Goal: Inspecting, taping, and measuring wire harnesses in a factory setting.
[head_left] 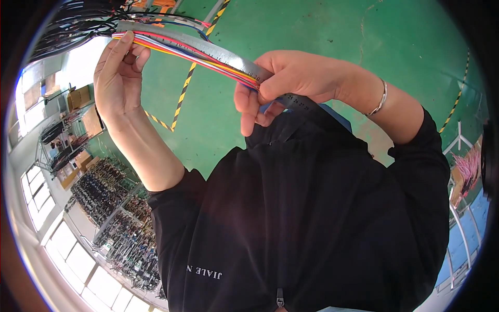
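Note:
A steel ruler (223,54) slants down to the right, between my two hands. Along its near edge runs a bundle of thin wires (179,52) in red, white, yellow, pink and blue. My left hand (118,75) pinches the bundle by the ruler's upper left end, where it comes out of a black cable. With thumb and fingers, my right hand (291,78) grips the wires and the ruler together, farther down; the wire ends are hidden there. The ruler's far end shows below my right hand.
Many black cables (73,31) hang at the upper left, some with loose coloured wire ends beside the ruler. The green floor (322,31) has yellow and black striped tape (182,96). Racks of cable parts (109,208) stand at left. Pink wires (469,167) lie at right.

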Tool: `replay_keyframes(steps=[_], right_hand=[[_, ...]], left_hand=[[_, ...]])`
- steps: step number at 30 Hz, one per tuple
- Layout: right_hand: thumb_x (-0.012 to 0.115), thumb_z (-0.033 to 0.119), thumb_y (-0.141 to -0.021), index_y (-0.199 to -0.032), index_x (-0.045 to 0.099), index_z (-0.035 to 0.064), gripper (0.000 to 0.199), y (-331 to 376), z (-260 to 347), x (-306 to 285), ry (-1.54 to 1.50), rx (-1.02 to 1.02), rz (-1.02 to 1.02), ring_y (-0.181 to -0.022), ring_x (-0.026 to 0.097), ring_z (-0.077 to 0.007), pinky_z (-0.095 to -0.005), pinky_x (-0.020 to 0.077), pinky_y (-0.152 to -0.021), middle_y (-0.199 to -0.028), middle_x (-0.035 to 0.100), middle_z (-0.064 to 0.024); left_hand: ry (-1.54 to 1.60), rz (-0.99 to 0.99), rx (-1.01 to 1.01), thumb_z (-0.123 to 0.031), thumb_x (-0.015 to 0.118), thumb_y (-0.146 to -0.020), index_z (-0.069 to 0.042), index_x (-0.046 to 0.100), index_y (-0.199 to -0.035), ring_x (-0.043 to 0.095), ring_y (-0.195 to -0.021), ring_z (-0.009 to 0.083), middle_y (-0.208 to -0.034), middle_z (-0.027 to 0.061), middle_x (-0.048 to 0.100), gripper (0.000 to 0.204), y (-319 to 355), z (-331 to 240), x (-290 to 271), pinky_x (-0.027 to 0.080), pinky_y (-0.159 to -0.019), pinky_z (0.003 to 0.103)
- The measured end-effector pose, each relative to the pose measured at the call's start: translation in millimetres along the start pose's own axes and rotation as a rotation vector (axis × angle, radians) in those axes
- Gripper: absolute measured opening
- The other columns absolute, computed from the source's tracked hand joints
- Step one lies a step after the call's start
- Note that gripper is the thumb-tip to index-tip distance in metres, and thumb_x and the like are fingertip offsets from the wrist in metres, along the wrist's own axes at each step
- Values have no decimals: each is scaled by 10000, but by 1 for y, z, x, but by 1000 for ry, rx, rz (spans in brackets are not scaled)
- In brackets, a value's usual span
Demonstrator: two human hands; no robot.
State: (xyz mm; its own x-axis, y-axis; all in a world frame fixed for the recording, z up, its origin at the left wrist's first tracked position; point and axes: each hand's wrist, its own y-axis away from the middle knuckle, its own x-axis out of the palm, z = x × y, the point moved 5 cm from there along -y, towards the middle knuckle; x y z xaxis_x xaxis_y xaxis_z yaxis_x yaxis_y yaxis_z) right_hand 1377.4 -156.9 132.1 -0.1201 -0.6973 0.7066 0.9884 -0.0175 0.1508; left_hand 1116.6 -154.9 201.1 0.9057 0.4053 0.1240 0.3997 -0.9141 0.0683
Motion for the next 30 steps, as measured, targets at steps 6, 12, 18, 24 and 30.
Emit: replay_keyframes(steps=[6, 12, 18, 24, 30], right_hand=[[532, 192, -942, -1042, 617, 6, 228, -9, 12, -5, 123, 35, -3, -773, 621, -146, -281, 536, -643, -1000, 711, -160], [449, 479, -1020, -1095, 604, 97, 419, -19, -14, -54, 310, 326, -203, -464, 474, -58, -223, 394, -409, -709, 615, -12], [570, 285, -971, -1207, 596, 84, 311, -25, -43, -153, 632, 196, -420, -572, 568, -94, -282, 480, -536, -674, 605, -2], [525, 198, -973, -1192, 600, 31, 285, 4, -104, -192, 392, 406, -332, -567, 544, -96, -265, 462, -526, -706, 597, -12], [496, 211, -978, -960, 696, 69, 246, -62, -15, -289, 679, 223, -822, -584, 468, -76, -267, 391, -528, -651, 513, 29]], left_hand=[[-57, 48, -31, -40, 611, -899, 32, 661, -913, 634, -744, 142, -842, 70, 668, 89, -11, 5, -7, 520, -677, 259], [102, -138, -175, -130, 608, -897, 29, 656, -1089, 669, -873, 180, -968, 76, 687, 254, -6, 48, -29, 545, -806, 315], [-481, -344, -338, -215, 651, -887, 41, 614, -1118, 680, -853, 284, -958, 164, 695, 347, -50, 164, -158, 555, -791, 367], [-1360, -621, -170, -359, 737, -813, -44, 321, -1453, 553, -1182, 413, -1381, 245, 482, 825, -131, 109, -263, 503, -944, 479], [-1358, -1060, 988, -226, 612, -939, -62, 451, -1419, 492, -1260, 383, -1375, 209, 510, 532, -275, -207, -252, 391, -1068, 439]])
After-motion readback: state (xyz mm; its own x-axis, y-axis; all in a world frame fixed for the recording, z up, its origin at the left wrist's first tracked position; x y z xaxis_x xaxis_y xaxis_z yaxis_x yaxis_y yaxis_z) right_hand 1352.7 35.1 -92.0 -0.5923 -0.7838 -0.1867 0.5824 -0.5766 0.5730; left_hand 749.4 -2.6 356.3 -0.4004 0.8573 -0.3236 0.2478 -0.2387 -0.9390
